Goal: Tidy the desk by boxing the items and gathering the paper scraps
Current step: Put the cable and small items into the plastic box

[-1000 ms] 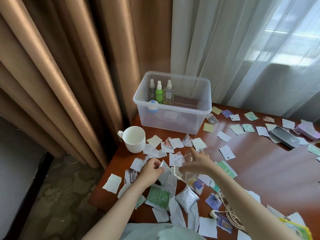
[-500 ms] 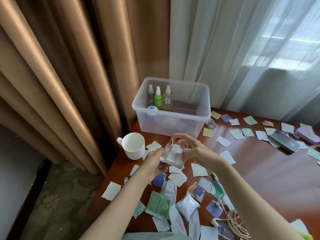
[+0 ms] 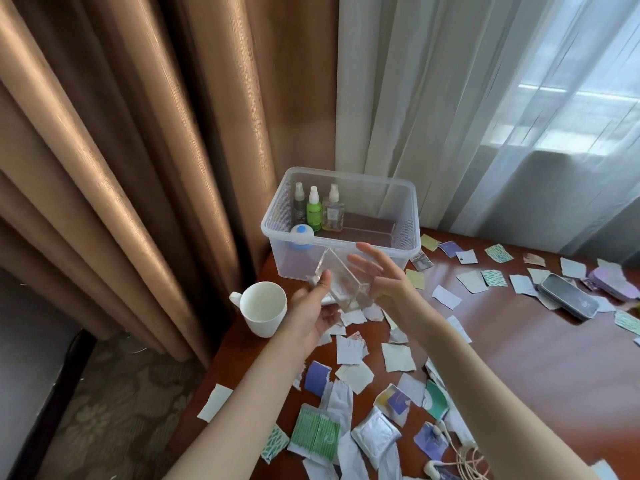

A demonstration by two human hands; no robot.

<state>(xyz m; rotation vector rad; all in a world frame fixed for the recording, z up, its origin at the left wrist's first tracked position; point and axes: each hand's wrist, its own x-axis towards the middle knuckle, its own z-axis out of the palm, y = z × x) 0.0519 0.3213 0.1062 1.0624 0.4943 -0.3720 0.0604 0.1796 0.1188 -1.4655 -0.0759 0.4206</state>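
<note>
Two arms are showing, both bare from hands down to the btm edge of the frame, w/ wrists and forearms uncovered alike. L forearm (image 3: pixel 242 410) is reading as long and slim, widening steadily toward the btm edge. R forearm (image 3: pixel 485 393) is looking thicker and is filling much of the btm-R corner. L hand (image 3: pixel 308 310) is showing mostly its thumb side, the thumb (image 3: pixel 323 280) looking short and rounded at the tip. R hand (image 3: pixel 384 285) is showing slender fingers (image 3: pixel 370 252) tapering to narrow tips. Both hands are coming out a bit soft w/ blur, so nails and finer detail aren't resolving.
</note>
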